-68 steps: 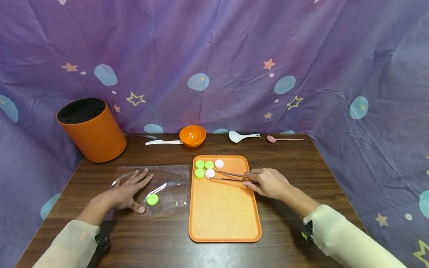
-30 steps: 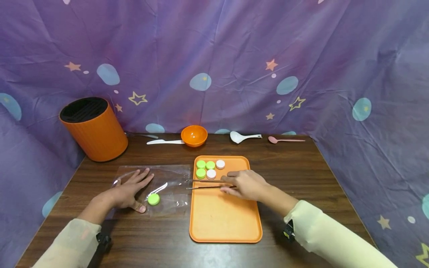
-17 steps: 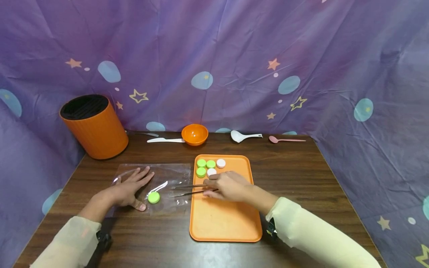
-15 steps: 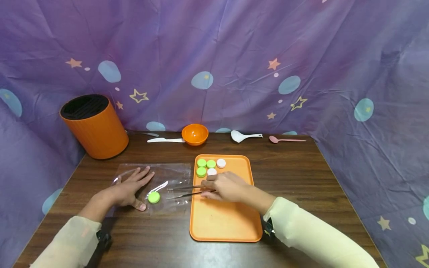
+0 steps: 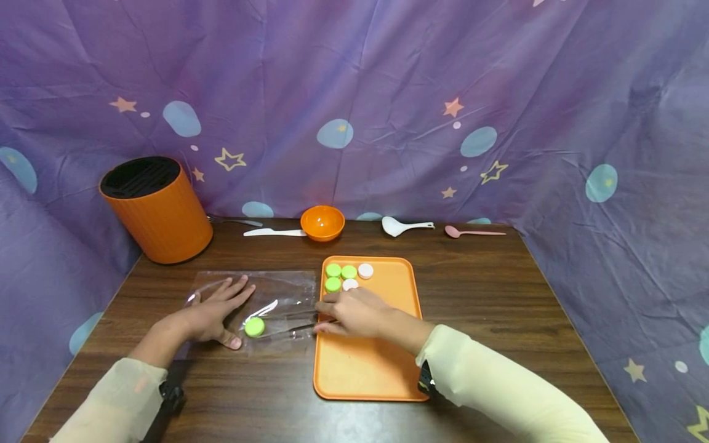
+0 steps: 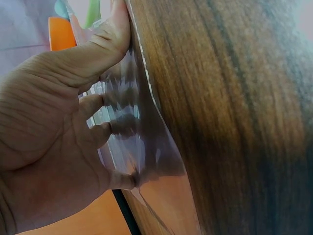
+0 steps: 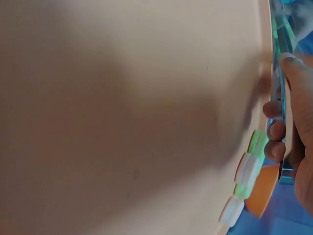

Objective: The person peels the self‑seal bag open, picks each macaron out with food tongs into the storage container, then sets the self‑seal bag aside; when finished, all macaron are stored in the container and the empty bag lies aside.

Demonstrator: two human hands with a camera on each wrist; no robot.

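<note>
My left hand [image 5: 213, 317] rests with spread fingers on a clear plastic sheet or bag [image 5: 288, 286] on the table. On that plastic, right of the thumb, lies one round green macaron-like piece [image 5: 254, 327]. My right hand [image 5: 354, 312] holds slim metal tongs [image 5: 301, 327] over the left edge of the orange tray [image 5: 371, 369]. Their two arms reach left to the green piece, one at either side; whether they touch it I cannot tell. In the right wrist view, thumb and fingers wrap the tongs [image 7: 286, 142]. Green pieces [image 5: 333, 271] and white pieces [image 5: 365, 271] sit at the tray's far left.
Along the back stand an orange knife block [image 5: 157, 212] and an orange bowl [image 5: 323, 223]. A white knife [image 5: 271, 232], a white ladle [image 5: 394, 226] and a pink spoon [image 5: 452, 231] lie there too. A patterned purple cloth [image 5: 399, 92] hangs behind.
My right hand has moved left across the tray, carrying the tongs from beside a white piece to the green piece on the plastic. My left hand has stayed on the plastic.
</note>
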